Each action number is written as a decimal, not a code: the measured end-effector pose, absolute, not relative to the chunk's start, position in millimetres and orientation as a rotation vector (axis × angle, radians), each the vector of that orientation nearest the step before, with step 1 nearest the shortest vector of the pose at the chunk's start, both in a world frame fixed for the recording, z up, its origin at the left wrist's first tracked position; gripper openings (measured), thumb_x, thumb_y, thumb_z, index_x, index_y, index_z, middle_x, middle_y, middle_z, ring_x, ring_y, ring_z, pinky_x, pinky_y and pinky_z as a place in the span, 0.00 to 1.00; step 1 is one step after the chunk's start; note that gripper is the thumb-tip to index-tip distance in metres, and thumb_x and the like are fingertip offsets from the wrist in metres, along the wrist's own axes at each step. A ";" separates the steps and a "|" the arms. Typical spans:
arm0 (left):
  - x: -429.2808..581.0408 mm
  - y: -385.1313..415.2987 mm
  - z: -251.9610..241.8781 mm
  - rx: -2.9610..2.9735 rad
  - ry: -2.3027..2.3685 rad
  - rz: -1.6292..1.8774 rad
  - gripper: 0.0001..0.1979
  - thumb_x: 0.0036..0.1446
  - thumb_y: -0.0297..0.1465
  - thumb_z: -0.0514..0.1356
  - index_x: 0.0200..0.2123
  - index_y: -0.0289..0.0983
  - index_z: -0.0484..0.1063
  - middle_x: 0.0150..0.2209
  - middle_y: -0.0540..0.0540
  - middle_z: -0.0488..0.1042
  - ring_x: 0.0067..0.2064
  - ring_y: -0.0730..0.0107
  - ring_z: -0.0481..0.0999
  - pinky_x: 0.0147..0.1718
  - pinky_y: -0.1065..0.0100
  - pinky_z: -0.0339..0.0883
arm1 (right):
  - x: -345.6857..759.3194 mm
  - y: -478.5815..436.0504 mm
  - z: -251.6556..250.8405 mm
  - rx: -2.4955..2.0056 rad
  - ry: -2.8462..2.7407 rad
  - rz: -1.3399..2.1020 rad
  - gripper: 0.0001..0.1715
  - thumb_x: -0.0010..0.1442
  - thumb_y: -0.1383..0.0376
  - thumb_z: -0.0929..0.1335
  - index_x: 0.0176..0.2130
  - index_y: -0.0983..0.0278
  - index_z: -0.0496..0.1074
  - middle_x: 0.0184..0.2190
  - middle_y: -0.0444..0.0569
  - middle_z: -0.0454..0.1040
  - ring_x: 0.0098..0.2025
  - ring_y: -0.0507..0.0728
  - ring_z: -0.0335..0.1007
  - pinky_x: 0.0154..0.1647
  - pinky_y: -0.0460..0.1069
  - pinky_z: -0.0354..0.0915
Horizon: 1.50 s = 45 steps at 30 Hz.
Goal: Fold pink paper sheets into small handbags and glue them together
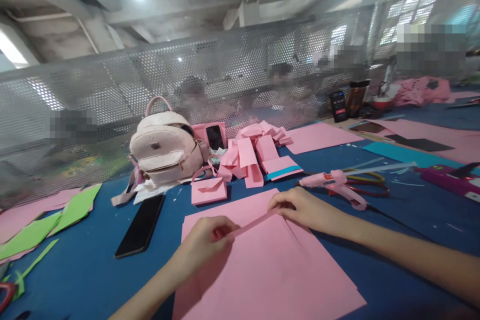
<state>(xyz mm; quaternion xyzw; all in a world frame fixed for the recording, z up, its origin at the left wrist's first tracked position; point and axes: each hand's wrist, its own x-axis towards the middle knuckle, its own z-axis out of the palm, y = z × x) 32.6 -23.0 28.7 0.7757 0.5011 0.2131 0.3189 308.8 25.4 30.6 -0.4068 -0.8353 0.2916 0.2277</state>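
A narrow pink paper strip [255,224] stretches between my two hands, above large pink paper sheets [270,275] on the blue table. My left hand [210,237] pinches the strip's left end. At the other end, my right hand [296,207] has its fingers closed on the strip. Just beyond the sheets sits a small pink paper bag [209,191] with a handle. Folded pink paper pieces [249,155] are heaped to its right. A pink glue gun [337,185] lies past my right hand, close to the scissors [369,185].
A black phone [140,227] lies left of the sheets, with a pale backpack [165,145] behind it. Green paper [77,210] is at far left. A purple glue gun [450,180] and blue paper [408,152] lie to the right. A perforated metal screen [232,75] runs along the back.
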 end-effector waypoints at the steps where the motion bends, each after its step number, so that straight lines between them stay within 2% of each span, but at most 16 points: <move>1: 41.3 -21.4 28.4 2.089 1.336 0.575 0.10 0.54 0.27 0.58 0.37 0.37 0.79 0.32 0.47 0.81 0.32 0.68 0.76 0.32 0.71 0.65 | 304.0 25.7 30.6 -1.099 -2.304 0.805 0.15 0.55 0.73 0.64 0.36 0.64 0.79 0.33 0.47 0.81 0.34 0.57 0.75 0.35 0.47 0.64; 8: 86.1 -7.4 17.0 2.326 1.429 0.700 0.11 0.49 0.21 0.58 0.29 0.38 0.80 0.26 0.49 0.77 0.28 0.69 0.71 0.27 0.70 0.54 | 281.9 23.7 22.1 -0.994 -2.297 0.826 0.17 0.53 0.78 0.63 0.39 0.63 0.75 0.32 0.44 0.79 0.34 0.53 0.75 0.35 0.44 0.65; 14: 89.4 -8.4 1.3 2.510 1.471 0.792 0.09 0.55 0.23 0.62 0.31 0.42 0.81 0.26 0.49 0.74 0.29 0.69 0.68 0.29 0.67 0.52 | 284.6 20.1 12.2 -1.005 -2.298 0.750 0.10 0.57 0.75 0.67 0.37 0.62 0.74 0.35 0.45 0.79 0.38 0.54 0.74 0.38 0.46 0.65; 18: 87.7 -7.3 -4.8 2.607 1.458 0.825 0.08 0.58 0.25 0.63 0.33 0.44 0.82 0.26 0.49 0.74 0.30 0.68 0.69 0.30 0.65 0.51 | 283.5 19.1 10.1 -1.035 -2.381 0.579 0.09 0.61 0.73 0.66 0.38 0.61 0.73 0.35 0.44 0.79 0.39 0.55 0.74 0.38 0.47 0.64; 24: 87.3 -6.7 -10.5 2.781 1.370 0.930 0.08 0.59 0.25 0.62 0.31 0.42 0.80 0.28 0.50 0.74 0.29 0.69 0.68 0.29 0.63 0.50 | 284.6 18.5 -0.8 -0.896 -2.516 0.251 0.14 0.63 0.77 0.63 0.40 0.62 0.74 0.37 0.45 0.79 0.40 0.56 0.74 0.41 0.50 0.64; 26: 87.1 -7.2 -11.9 2.893 1.340 0.955 0.07 0.59 0.24 0.62 0.32 0.41 0.78 0.28 0.50 0.74 0.30 0.69 0.68 0.29 0.63 0.50 | 285.1 17.9 -4.9 -0.820 -2.543 0.110 0.14 0.63 0.77 0.63 0.40 0.63 0.74 0.35 0.47 0.78 0.38 0.57 0.73 0.40 0.51 0.64; 32: 89.2 -14.4 -10.4 3.138 1.375 0.861 0.10 0.55 0.20 0.62 0.24 0.36 0.72 0.26 0.50 0.71 0.29 0.66 0.67 0.30 0.62 0.55 | 285.4 14.6 -4.1 -0.669 -2.589 -0.162 0.15 0.66 0.76 0.60 0.39 0.64 0.73 0.29 0.47 0.74 0.31 0.57 0.68 0.35 0.51 0.62; 35: 91.4 -27.9 -8.3 3.099 1.366 0.835 0.06 0.53 0.20 0.62 0.30 0.35 0.75 0.30 0.47 0.74 0.32 0.63 0.70 0.32 0.61 0.61 | 287.2 10.1 5.6 -0.701 -2.654 -0.146 0.13 0.65 0.75 0.61 0.42 0.64 0.73 0.31 0.49 0.75 0.34 0.58 0.70 0.37 0.51 0.63; 37: 92.6 -39.5 -11.2 3.092 1.334 0.860 0.07 0.55 0.23 0.61 0.37 0.33 0.77 0.36 0.44 0.78 0.37 0.60 0.74 0.37 0.59 0.66 | 289.2 7.2 13.3 -0.741 -2.679 -0.074 0.13 0.64 0.74 0.62 0.43 0.64 0.73 0.34 0.51 0.77 0.37 0.58 0.72 0.41 0.51 0.64; 39: 93.3 -50.3 -19.7 3.139 1.276 0.936 0.13 0.59 0.29 0.59 0.44 0.29 0.76 0.45 0.38 0.79 0.45 0.55 0.76 0.46 0.57 0.68 | 291.0 5.4 19.8 -0.790 -2.674 0.010 0.14 0.64 0.73 0.61 0.44 0.63 0.73 0.36 0.52 0.78 0.39 0.58 0.73 0.43 0.51 0.65; 41: 93.7 -58.5 -32.5 3.159 1.268 1.054 0.20 0.63 0.36 0.55 0.48 0.26 0.75 0.49 0.35 0.79 0.51 0.52 0.76 0.50 0.57 0.68 | 291.8 5.2 23.5 -0.825 -2.664 0.087 0.16 0.65 0.73 0.60 0.46 0.63 0.73 0.37 0.52 0.79 0.40 0.58 0.74 0.44 0.51 0.66; 45: 95.5 -64.3 -56.2 3.125 1.322 1.151 0.30 0.66 0.47 0.47 0.51 0.27 0.73 0.50 0.33 0.79 0.54 0.52 0.76 0.50 0.58 0.70 | 289.5 6.9 22.2 -0.759 -2.704 0.247 0.18 0.66 0.72 0.59 0.49 0.63 0.73 0.44 0.53 0.79 0.44 0.59 0.75 0.47 0.52 0.67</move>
